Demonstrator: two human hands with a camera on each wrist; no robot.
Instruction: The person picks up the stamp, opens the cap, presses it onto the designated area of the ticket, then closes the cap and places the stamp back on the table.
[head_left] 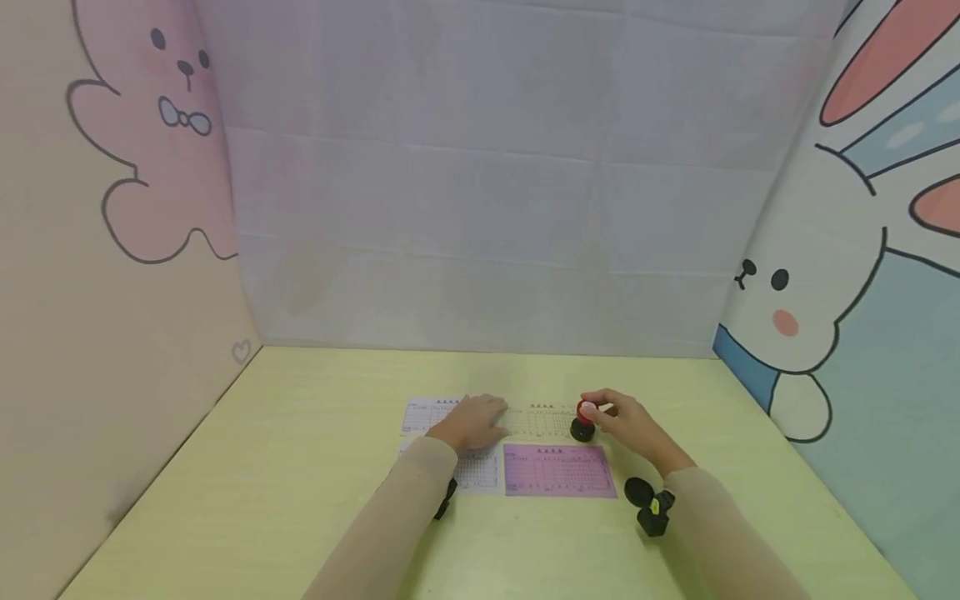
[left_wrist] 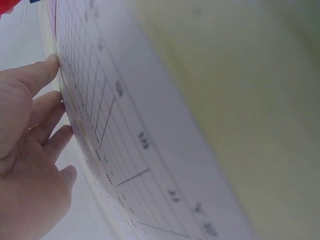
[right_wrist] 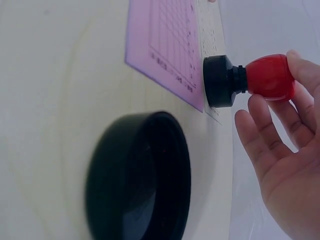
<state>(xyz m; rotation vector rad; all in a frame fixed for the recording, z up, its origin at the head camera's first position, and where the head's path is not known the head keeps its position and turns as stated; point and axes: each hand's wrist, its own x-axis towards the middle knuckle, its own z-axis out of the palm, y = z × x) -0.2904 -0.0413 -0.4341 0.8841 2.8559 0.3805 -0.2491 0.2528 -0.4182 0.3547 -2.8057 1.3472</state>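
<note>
My right hand (head_left: 628,423) holds a hand stamp (head_left: 582,431) by its red knob, with the thumb and fingers around it. The stamp stands upright, its black base (right_wrist: 218,81) at the right end of a pale yellow printed form (head_left: 540,422). My left hand (head_left: 474,422) rests across the forms, its fingertips (left_wrist: 50,65) touching the paper and nothing gripped. Beneath and beside it lie an upper white form (head_left: 420,415) and a lower white form (head_left: 480,472), both partly covered. A purple form (head_left: 560,472) lies nearest the right hand's front side.
A round black cap (right_wrist: 142,175) sits on the table by my right wrist, its hollow side showing. Black wrist devices (head_left: 652,521) are strapped by the sleeves. The pale yellow table (head_left: 330,392) meets a white back sheet (head_left: 480,308) and cartoon-printed side walls (head_left: 885,350).
</note>
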